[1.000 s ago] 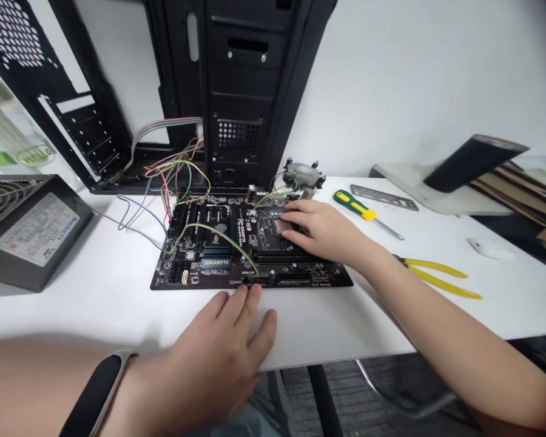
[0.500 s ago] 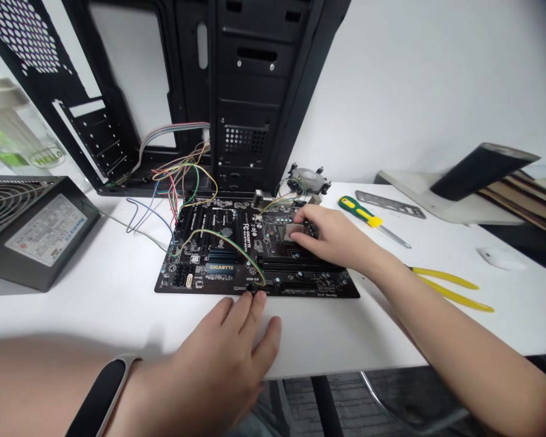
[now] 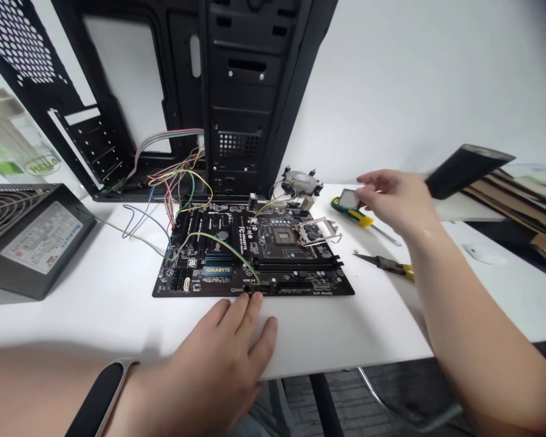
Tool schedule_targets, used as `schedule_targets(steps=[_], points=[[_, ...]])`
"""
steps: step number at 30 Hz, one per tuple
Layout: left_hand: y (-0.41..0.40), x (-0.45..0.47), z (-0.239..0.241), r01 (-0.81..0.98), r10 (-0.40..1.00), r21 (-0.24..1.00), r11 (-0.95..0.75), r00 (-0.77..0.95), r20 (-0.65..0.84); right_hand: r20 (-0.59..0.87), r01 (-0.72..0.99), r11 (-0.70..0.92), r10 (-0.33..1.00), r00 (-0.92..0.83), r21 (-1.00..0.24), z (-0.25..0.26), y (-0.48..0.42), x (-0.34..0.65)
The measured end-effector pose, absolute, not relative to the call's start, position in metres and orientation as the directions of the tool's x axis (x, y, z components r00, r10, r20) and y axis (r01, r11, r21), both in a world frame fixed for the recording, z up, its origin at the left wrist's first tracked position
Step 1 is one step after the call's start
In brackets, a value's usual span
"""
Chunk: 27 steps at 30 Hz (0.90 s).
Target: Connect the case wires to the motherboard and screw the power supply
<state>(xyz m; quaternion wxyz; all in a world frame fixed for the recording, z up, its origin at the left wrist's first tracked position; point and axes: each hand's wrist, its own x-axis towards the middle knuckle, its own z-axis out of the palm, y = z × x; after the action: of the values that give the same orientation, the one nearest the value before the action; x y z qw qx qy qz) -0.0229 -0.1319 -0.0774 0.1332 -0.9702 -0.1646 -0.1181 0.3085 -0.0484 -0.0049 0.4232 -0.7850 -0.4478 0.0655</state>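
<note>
My right hand (image 3: 389, 197) pinches a small square processor chip (image 3: 348, 199) by its edge, held above the green and yellow screwdriver (image 3: 363, 217). On the table lies a black Gigabyte motherboard (image 3: 266, 282), its CPU socket (image 3: 282, 235) uncovered and the metal retention frame (image 3: 321, 232) swung up to the right. My left hand (image 3: 230, 343) rests at the board's front edge, fingers stretched out and fingertips touching it near a plugged-in cable (image 3: 227, 247). It holds nothing.
Behind the board stands a black computer case (image 3: 239, 109); a power supply (image 3: 31, 243) is at the left. A CPU cooler (image 3: 303, 181) sits behind the board. Pliers (image 3: 384, 264) and a white mouse (image 3: 485, 254) lie to the right. Loose coloured wires (image 3: 168, 182) run from the case.
My right hand has lifted the processor off the socket area and carried it right and back, over the screwdriver. The socket now shows. My left hand has stayed at the board's edge.
</note>
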Motion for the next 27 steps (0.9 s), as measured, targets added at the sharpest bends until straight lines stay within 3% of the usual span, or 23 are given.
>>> schedule_targets(steps=[2, 4, 9, 15, 27], points=[[-0.132, -0.023, -0.078, 0.348, 0.285, -0.218, -0.912, 0.919, 0.274, 0.182, 0.665, -0.341, 0.789, 0.586, -0.664, -0.007, -0.049, 0.315], [-0.131, -0.023, -0.078, 0.353, 0.289, -0.216, -0.910, 0.916, 0.279, 0.070, 0.629, -0.368, 0.826, 0.560, -0.685, -0.008, -0.049, 0.316], [-0.131, -0.022, -0.078, 0.353, 0.289, -0.213, -0.911, 0.915, 0.283, 0.018, 0.580, -0.382, 0.824, 0.566, -0.719, -0.005, -0.050, 0.312], [-0.131, -0.022, -0.076, 0.358, 0.295, -0.201, -0.912, 0.912, 0.287, -0.174, 0.612, -0.421, 0.890, 0.422, -0.669, -0.015, -0.045, 0.323], [-0.130, -0.023, -0.077, 0.349, 0.282, -0.212, -0.913, 0.914, 0.291, -0.191, 0.728, -0.444, 0.893, 0.407, -0.523, -0.029, -0.035, 0.336]])
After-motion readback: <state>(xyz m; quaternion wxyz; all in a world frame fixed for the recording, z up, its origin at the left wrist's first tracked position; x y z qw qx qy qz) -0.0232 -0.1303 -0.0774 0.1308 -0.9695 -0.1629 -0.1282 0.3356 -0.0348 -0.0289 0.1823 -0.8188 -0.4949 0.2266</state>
